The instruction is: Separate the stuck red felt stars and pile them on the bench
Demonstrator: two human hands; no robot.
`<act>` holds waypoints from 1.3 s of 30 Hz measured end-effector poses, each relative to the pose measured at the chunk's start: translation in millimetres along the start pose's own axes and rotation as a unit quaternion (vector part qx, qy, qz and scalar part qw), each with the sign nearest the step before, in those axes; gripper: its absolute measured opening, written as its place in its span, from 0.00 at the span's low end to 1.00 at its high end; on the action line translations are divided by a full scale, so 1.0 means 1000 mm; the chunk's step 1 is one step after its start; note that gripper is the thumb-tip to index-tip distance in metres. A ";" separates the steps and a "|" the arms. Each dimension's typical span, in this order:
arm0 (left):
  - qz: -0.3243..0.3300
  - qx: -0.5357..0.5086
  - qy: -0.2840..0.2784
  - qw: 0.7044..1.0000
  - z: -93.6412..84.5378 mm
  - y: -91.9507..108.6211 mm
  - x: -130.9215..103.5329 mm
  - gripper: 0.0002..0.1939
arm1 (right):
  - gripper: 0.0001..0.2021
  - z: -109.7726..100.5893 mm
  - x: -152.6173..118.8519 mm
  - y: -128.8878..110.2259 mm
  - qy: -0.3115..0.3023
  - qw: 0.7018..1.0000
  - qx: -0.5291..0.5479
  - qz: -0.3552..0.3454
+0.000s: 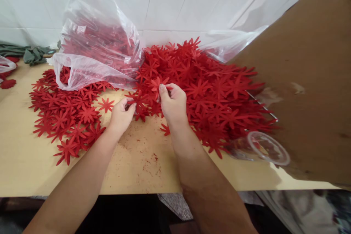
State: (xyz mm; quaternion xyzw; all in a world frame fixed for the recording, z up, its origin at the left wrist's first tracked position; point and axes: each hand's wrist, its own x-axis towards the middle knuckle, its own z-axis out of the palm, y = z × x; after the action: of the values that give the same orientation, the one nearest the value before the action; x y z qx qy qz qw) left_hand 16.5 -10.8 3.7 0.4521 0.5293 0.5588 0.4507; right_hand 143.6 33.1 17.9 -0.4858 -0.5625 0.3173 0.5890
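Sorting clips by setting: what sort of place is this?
Probably a small workshop or home craft area; can't say which. Signs: heaped red flower cutouts, a plastic bag holding more red pieces, and red scraps scattered on the table.

Soft, fairly even light brightens the white wall (pixel 170 7) at 12 o'clock and the tabletop (pixel 19 135) towards 9; its source is out of view. Small glints streak the clear plastic bag (pixel 98 40) at 10. The brown panel (pixel 309 91) at 3 lies in shade, and below the table edge at 7 everything sinks to near black. Saturated colour merges the red petalled pieces (pixel 219 91). Wide-angle stretching slants the tile lines; the cloth (pixel 309 208) at 4 is blurred.
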 end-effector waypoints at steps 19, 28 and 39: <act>0.001 -0.021 -0.006 1.000 -0.001 0.000 0.000 0.12 | 0.18 0.010 -0.013 0.004 -0.162 0.985 -0.046 -0.037; 0.011 -0.006 -0.007 1.000 0.001 0.004 -0.003 0.13 | 0.09 0.009 -0.008 -0.003 -0.120 0.989 0.069 0.048; 0.050 -0.031 -0.039 0.998 -0.004 0.004 -0.006 0.10 | 0.20 0.015 -0.016 -0.001 -0.166 0.982 0.057 0.075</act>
State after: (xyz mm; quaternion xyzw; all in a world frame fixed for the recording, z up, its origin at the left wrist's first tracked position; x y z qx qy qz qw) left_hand 13.5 -17.2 7.8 0.4853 0.4704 0.5788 0.4563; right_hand 126.0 21.5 11.9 -0.4326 -0.5953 0.4684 0.4891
